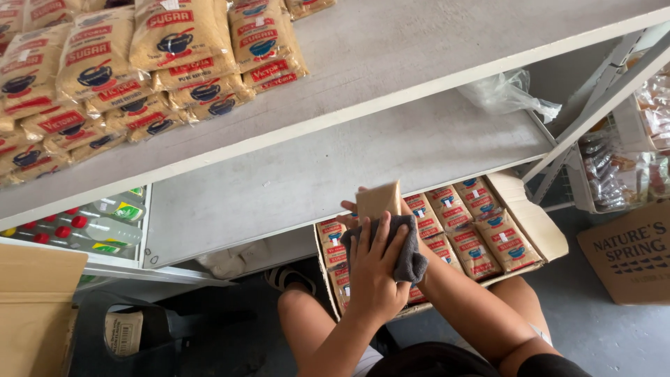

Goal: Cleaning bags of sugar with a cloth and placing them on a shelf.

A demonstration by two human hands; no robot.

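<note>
Above the open cardboard box (pixel 530 216) on the person's lap, the left hand (pixel 373 272) presses a dark grey cloth (pixel 408 251) against a small tan packet (pixel 379 200). Its fingers (pixel 380 234) are spread flat over the soft, crumpled fabric, which bunches and droops at the right edge. The right hand (pixel 352 208) is mostly hidden behind the packet; only fingertips show at its left edge, so it seems to hold the packet from behind, though how its fingers lie cannot be told. The packet is a plain rectangular block, brownish and matte on the side facing the camera, with crisp corners. It stands roughly upright in view, its long axis running from the hands towards the shelf, tilted slightly to the right. Below it, the box holds rows of similar brown packets (pixel 481 230) with red and blue labels, packed side by side, lying flat. The box flap is smooth brown card, folded outward on the right. A pale grey shelf (pixel 335 164) with a rough, scuffed surface sits just beyond the hands. On the shelf above (pixel 391 56), glossy plastic bags of brown sugar (pixel 139 70) are stacked in heaps at the left.
</note>
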